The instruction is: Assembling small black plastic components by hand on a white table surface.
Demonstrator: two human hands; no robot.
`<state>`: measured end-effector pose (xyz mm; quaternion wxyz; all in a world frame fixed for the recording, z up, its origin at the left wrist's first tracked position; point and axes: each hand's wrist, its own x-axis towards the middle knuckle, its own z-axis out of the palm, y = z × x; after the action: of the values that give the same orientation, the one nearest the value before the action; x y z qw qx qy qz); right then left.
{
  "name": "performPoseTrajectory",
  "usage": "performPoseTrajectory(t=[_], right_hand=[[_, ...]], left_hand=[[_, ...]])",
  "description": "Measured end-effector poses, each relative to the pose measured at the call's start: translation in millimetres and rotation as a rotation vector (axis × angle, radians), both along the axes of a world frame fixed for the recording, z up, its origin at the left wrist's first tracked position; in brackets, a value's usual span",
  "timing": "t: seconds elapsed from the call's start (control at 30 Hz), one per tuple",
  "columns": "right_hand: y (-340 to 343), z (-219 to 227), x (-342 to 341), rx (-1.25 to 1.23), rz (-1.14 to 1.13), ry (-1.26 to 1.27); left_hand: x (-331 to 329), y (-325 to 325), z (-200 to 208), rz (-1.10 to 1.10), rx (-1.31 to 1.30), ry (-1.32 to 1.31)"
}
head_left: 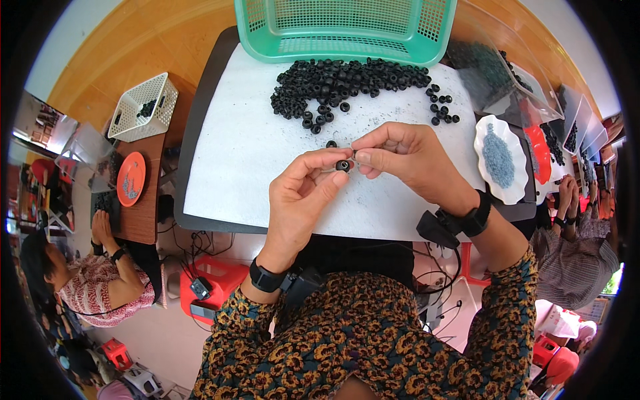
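Observation:
Between the thumb and fingers of my left hand is a small round black part with a light-rimmed hole. My right hand is closed in a pinch just beside it; the tiny thing at its fingertips is too small to make out. Both hands are above the white table sheet. Another black part lies just beyond my left fingers. Farther off, a big heap of the same black parts spreads over the sheet. To the right stands a white scalloped dish filled with small grey-blue pieces.
A green plastic basket stands at the far edge, behind the heap. Clear bins and a red dish are at the right. On a brown table at left are a white basket and an orange plate. Co-workers sit both sides.

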<state>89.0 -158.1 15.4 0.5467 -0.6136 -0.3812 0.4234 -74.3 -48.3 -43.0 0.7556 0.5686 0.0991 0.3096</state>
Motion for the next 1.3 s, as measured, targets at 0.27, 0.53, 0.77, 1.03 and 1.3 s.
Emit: performPoseTrajectory(t=[0.27,0.53,0.77,1.03,1.3], right_hand=[[-11,2,1,-0.011,-0.013,-0.251],[-24,18,-2,0.048,-0.064,-0.004],[-27,5,-5,0.083,-0.104,-0.290],[-24,-3,-7,0.142,-0.161,-0.288],[-20,-8,-11,0.304,-0.176,-0.737]], left_hand=[[3,-10,11,0.012,-0.038,0.044],[12,-12,14,-0.077,0.060,0.105],[15,-13,18,-0.081,0.023,0.187],[19,-13,17,-0.142,-0.073,0.116],[19,-19,18,-0.090,-0.034,0.112]])
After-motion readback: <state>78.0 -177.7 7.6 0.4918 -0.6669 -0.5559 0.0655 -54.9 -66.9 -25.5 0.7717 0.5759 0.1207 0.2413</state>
